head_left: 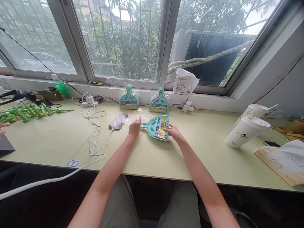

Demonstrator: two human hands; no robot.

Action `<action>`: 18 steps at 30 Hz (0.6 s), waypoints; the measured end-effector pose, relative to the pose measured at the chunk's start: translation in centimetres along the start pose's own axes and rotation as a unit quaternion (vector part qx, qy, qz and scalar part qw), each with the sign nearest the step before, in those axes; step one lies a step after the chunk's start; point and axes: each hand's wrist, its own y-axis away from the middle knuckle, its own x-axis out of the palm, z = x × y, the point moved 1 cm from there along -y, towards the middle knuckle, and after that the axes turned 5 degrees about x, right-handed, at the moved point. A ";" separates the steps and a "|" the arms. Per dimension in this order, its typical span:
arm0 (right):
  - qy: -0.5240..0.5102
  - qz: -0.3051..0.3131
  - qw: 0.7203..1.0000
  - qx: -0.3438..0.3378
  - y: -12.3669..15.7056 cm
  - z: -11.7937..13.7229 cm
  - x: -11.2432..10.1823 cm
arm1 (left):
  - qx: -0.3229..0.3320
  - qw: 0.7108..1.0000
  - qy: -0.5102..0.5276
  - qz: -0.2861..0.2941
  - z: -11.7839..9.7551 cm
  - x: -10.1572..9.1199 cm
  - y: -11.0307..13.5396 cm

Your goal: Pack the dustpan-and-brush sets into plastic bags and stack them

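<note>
A teal mini dustpan-and-brush set (pixel 156 126) with a colourful label lies flat on the pale green desk (pixel 147 158). My left hand (pixel 135 127) pinches its handle end, index finger raised. My right hand (pixel 173 131) grips its wide right edge. A crumpled clear plastic wrapper (pixel 136 114) lies just behind my left hand. Two more teal dustpan sets, one (pixel 129 98) on the left and one (pixel 159 102) on the right, lean upright against the window sill, still in clear wrap.
A blurred white device (pixel 118 121) with white cables (pixel 93 133) lies left of my hands. Green plastic pieces (pixel 26 111) are piled far left, near another person's hand (pixel 3 129). Paper cups (pixel 247 130), a paper bag (pixel 282 163) and a white packet (pixel 184 82) stand at the right.
</note>
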 end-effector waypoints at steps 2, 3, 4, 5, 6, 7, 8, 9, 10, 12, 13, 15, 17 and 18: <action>-0.039 -0.016 0.999 -0.004 0.3 -0.5 1.2 | 0.020 1.000 0.023 -0.004 -0.5 -0.1 0.2; -0.063 -0.034 0.997 -0.008 0.4 -0.8 1.7 | 0.029 0.999 0.039 -0.004 -0.7 -0.1 0.4; -0.086 -0.057 0.995 -0.014 0.5 -1.0 2.2 | 0.038 0.998 0.056 -0.002 -1.0 0.0 0.5; -0.106 -0.081 0.991 -0.021 0.7 -1.2 2.5 | 0.046 0.996 0.072 0.000 -1.2 0.0 0.7; -0.122 -0.101 0.987 -0.029 0.8 -1.4 2.9 | 0.052 0.995 0.087 0.002 -1.5 0.1 0.8; -0.133 -0.114 0.984 -0.034 0.9 -1.5 3.2 | 0.059 0.993 0.102 0.004 -1.9 0.1 1.0; -0.138 -0.118 0.983 -0.036 1.0 -1.6 3.5 | 0.069 0.991 0.117 0.010 -2.3 0.1 1.1; -0.138 -0.116 0.983 -0.037 1.1 -1.7 3.7 | 0.083 0.987 0.132 0.024 -2.7 0.1 1.2; -0.136 -0.108 0.984 -0.039 1.2 -1.6 4.0 | 0.102 0.983 0.146 0.046 -3.2 -0.1 1.4; -0.131 -0.098 0.985 -0.051 1.4 -1.5 4.3 | 0.146 0.970 0.173 0.094 -4.2 -0.5 1.6; -0.132 -0.099 0.984 -0.062 1.4 -1.3 4.3 | 0.168 0.962 0.182 0.112 -4.6 -0.7 1.8; -0.144 -0.104 0.980 -0.090 1.6 -1.0 4.3 | 0.202 0.956 0.181 0.115 -5.4 -1.0 2.1; -0.159 -0.104 0.975 -0.117 1.7 -0.7 4.2 | 0.201 0.967 0.151 0.039 -5.7 -1.1 2.3; -0.165 -0.102 0.972 -0.129 1.8 -0.5 4.1 | 0.180 0.974 0.132 -0.030 -5.8 -1.1 2.4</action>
